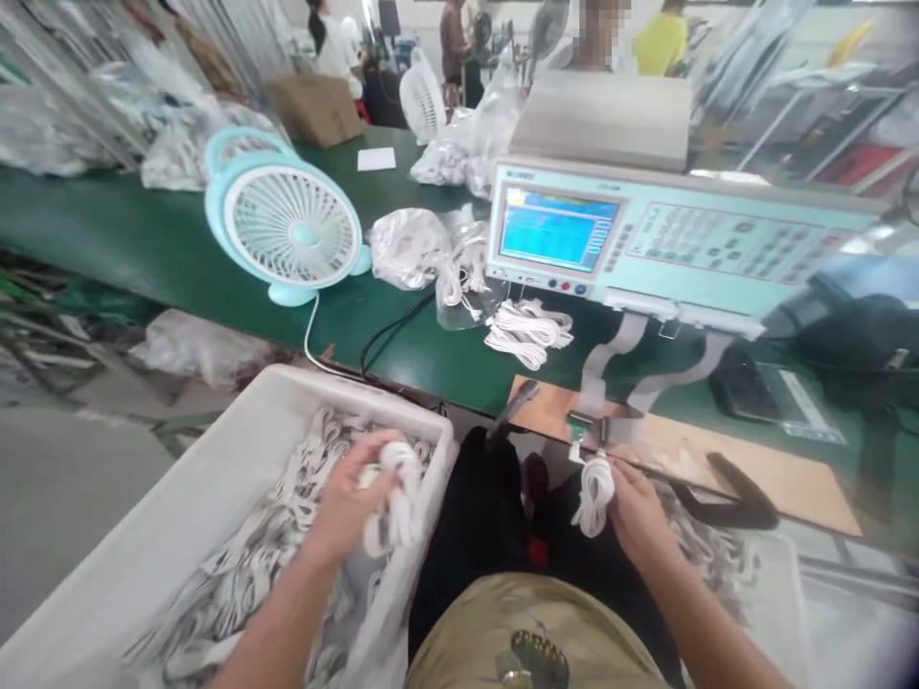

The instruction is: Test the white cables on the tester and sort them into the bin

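Over the white bin (269, 392) of bundled cables, my left hand (359, 488) grips white coiled cables (402, 498), somewhat blurred. My right hand (636, 498) is closed on another white cable bundle (594, 496) at the front edge of the table. One end of that bundle reaches a small green connector board (578, 427) on the wooden board (796, 478). Grey ribbon cables (610, 354) run from there up to the tester (667, 234), whose screen is lit blue.
A light-blue fan (294, 230) stands on the green table (402, 354). White cable bundles (529, 331) and bagged cables (409, 249) lie before the tester. At the right, a second bin (779, 593) holds cables. People are in the background.
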Demonstrator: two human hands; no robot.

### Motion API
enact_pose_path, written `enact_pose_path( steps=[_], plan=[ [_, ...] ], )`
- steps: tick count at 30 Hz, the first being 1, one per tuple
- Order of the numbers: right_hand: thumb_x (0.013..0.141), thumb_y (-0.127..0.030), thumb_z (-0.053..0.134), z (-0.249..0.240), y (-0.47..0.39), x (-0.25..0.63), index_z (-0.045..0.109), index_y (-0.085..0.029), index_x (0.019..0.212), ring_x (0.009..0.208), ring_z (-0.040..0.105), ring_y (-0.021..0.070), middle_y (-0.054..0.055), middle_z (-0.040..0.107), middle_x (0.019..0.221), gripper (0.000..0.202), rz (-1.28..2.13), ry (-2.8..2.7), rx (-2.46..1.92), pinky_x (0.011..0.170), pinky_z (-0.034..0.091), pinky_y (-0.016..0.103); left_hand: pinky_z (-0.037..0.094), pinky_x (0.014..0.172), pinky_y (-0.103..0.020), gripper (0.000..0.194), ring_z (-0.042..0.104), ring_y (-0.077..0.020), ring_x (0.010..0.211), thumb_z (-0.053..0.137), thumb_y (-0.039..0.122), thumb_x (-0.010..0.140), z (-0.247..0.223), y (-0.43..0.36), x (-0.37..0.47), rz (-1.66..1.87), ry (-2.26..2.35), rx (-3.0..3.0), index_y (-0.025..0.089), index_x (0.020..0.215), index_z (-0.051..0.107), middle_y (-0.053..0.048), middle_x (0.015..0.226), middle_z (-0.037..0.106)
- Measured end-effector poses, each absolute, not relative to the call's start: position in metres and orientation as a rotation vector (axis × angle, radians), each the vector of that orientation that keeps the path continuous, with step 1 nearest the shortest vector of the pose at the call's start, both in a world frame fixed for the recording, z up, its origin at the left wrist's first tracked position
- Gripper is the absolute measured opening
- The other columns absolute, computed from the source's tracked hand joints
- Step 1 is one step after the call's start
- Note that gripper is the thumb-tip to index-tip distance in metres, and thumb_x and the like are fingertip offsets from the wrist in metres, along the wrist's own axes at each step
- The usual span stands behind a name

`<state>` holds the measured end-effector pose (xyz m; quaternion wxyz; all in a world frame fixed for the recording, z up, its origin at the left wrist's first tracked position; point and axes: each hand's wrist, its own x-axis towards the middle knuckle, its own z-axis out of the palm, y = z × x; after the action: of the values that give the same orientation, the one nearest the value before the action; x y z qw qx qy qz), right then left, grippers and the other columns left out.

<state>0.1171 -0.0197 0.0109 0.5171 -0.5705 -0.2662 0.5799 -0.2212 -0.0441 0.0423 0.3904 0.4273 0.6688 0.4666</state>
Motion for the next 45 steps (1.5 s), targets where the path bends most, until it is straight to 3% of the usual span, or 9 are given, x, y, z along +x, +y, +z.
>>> enact_pose_path(
  steps=[2, 9, 15, 20, 31, 36, 40, 42, 45],
  plan=[
    [0.063, -0.041, 0.076, 0.008, -0.021, 0.118, 0.067, -0.015, 0.076, 0.057, 0.053, 0.0158, 0.004, 0.062, 0.068, 0.030, 1.412, -0.663, -1.332, 0.051, 0.042, 0.023, 0.047, 0.077, -0.026, 0.036, 0.060, -0.0181, 0.086, 0.059, 0.016, 0.064, 0.063, -0.032, -0.167, 0.954, 1.421, 1.332, 0.020, 0.099, 0.066, -0.003, 0.096, 0.066],
    [0.070, -0.041, 0.066, 0.009, -0.023, 0.117, 0.062, -0.013, 0.069, 0.055, 0.045, 0.0133, 0.001, 0.056, 0.062, 0.029, 1.342, -0.767, -1.286, 0.053, 0.036, 0.023, 0.046, 0.085, -0.030, 0.045, 0.060, -0.0203, 0.092, 0.055, 0.012, 0.062, 0.044, 0.005, -0.047, 0.658, 1.092, 1.435, 0.017, 0.106, 0.065, -0.005, 0.107, 0.066],
    [0.068, -0.046, 0.060, 0.004, -0.017, 0.112, 0.051, -0.017, 0.056, 0.049, 0.039, 0.0112, -0.003, 0.047, 0.052, 0.032, 1.249, -0.691, -1.303, 0.047, 0.031, 0.022, 0.038, 0.097, -0.034, 0.036, 0.055, -0.0234, 0.107, 0.059, 0.018, 0.064, 0.029, -0.005, -0.040, 0.672, 1.266, 1.451, 0.019, 0.099, 0.068, -0.003, 0.112, 0.064],
    [0.071, -0.046, 0.056, -0.003, -0.021, 0.111, 0.050, -0.017, 0.062, 0.051, 0.039, 0.0113, -0.002, 0.047, 0.056, 0.030, 1.300, -0.682, -1.237, 0.048, 0.033, 0.022, 0.048, 0.085, -0.035, 0.038, 0.058, -0.0261, 0.100, 0.065, 0.029, 0.061, 0.025, -0.020, -0.038, 0.686, 1.363, 1.286, 0.017, 0.097, 0.069, -0.005, 0.103, 0.066],
    [0.078, -0.047, 0.056, 0.017, -0.054, 0.123, 0.042, -0.018, 0.060, 0.054, 0.035, 0.0116, -0.003, 0.039, 0.057, 0.036, 1.386, -0.805, -1.361, 0.047, 0.031, 0.021, 0.044, 0.090, -0.035, 0.034, 0.057, -0.0247, 0.100, 0.060, 0.014, 0.060, 0.036, -0.016, -0.033, 0.463, 1.049, 1.268, 0.019, 0.092, 0.071, -0.007, 0.108, 0.064],
    [0.075, -0.056, 0.053, -0.011, -0.091, 0.210, 0.049, -0.019, 0.066, 0.047, 0.040, 0.0141, -0.001, 0.045, 0.054, 0.038, 1.394, -0.710, -1.692, 0.044, 0.033, 0.024, 0.049, 0.055, -0.023, 0.038, 0.059, -0.0137, 0.062, 0.057, 0.018, 0.066, 0.028, -0.022, -0.017, 0.358, 1.067, 1.111, 0.018, 0.103, 0.065, -0.004, 0.083, 0.065],
    [0.072, -0.059, 0.049, -0.037, -0.117, 0.294, 0.059, -0.018, 0.079, 0.068, 0.055, 0.0281, 0.011, 0.058, 0.075, 0.042, 0.819, -1.103, -2.310, 0.057, 0.042, 0.036, 0.040, 0.039, -0.018, 0.034, 0.051, -0.0084, 0.045, 0.060, 0.025, 0.068, 0.019, -0.027, -0.007, 0.416, 1.107, 0.917, 0.016, 0.101, 0.060, 0.001, 0.066, 0.059],
    [0.074, -0.059, 0.046, -0.036, -0.125, 0.298, 0.059, -0.017, 0.090, 0.080, 0.056, 0.0321, 0.016, 0.058, 0.089, 0.047, 0.505, -1.307, -2.322, 0.064, 0.044, 0.041, 0.038, 0.037, -0.017, 0.030, 0.049, -0.0073, 0.042, 0.062, 0.026, 0.066, 0.015, -0.030, -0.001, 0.468, 1.132, 0.906, 0.016, 0.094, 0.058, 0.002, 0.064, 0.058],
    [0.084, -0.048, 0.046, -0.017, -0.125, 0.252, 0.055, -0.019, 0.101, 0.077, 0.058, 0.0247, 0.011, 0.060, 0.091, 0.035, 0.662, -1.526, -1.951, 0.068, 0.046, 0.036, 0.035, 0.035, -0.015, 0.023, 0.045, -0.0051, 0.039, 0.063, 0.024, 0.065, 0.010, -0.036, 0.011, 0.565, 1.186, 0.938, 0.016, 0.084, 0.055, 0.003, 0.062, 0.056]
  ],
)
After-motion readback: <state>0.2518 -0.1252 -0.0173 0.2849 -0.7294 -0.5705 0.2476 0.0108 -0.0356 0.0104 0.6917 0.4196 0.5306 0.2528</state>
